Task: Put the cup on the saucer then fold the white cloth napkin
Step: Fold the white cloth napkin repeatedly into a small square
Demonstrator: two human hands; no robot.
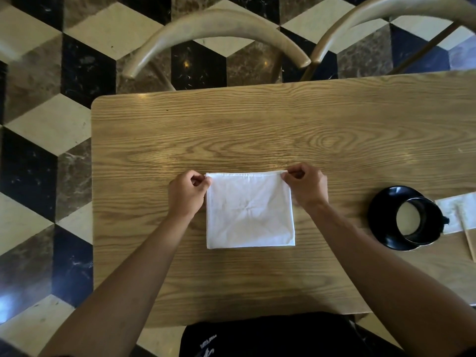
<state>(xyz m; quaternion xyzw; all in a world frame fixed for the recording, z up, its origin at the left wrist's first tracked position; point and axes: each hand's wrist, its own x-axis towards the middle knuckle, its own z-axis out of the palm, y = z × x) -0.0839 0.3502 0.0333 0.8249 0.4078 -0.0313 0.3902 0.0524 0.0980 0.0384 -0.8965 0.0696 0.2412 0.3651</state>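
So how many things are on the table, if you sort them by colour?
White: 2, the cloth napkin pinched by the left hand and right hand, and a paper packet at the right edge.
Black: 2, the cup and the saucer under it.
Tan: 1, a thin stick.
Total: 5

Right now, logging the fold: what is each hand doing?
Left hand: pinching the white cloth napkin's far left corner.
Right hand: pinching its far right corner.

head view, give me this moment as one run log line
black cup on black saucer | white cloth napkin folded square on wooden table | left hand, right hand pinch far corners
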